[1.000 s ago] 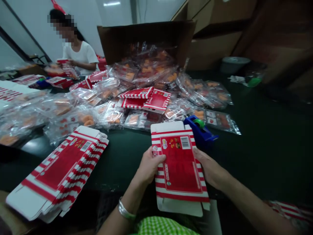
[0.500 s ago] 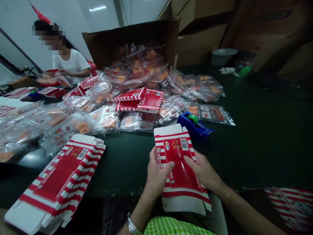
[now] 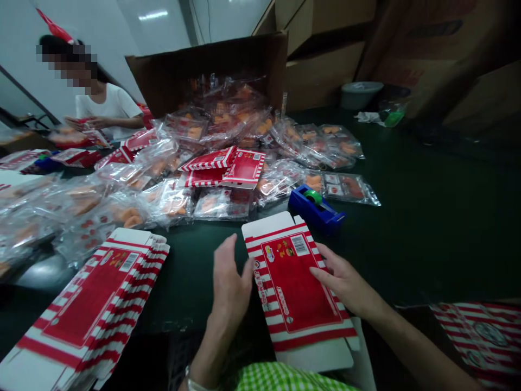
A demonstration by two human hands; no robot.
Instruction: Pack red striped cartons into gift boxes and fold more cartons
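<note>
A flat, unfolded carton (image 3: 291,288), printed in red and white stripes with a red panel and barcode, lies in front of me at the table's near edge. My right hand (image 3: 342,282) lies across its right side, fingers on the printed face, holding it. My left hand (image 3: 230,282) is raised beside the carton's left edge, fingers apart and holding nothing. A stack of matching flat cartons (image 3: 93,304) lies to the left of my left hand.
Behind the carton stand a blue tape dispenser (image 3: 316,209) and a heap of clear plastic packets (image 3: 220,163) spilling from a cardboard box (image 3: 207,70). A co-worker in a white shirt (image 3: 108,111) handles items at the far left. Striped printed card (image 3: 480,336) lies at lower right.
My left hand has let go of the carton and moved left, its fingers spreading. The carton has turned slightly, and the view has shifted.
</note>
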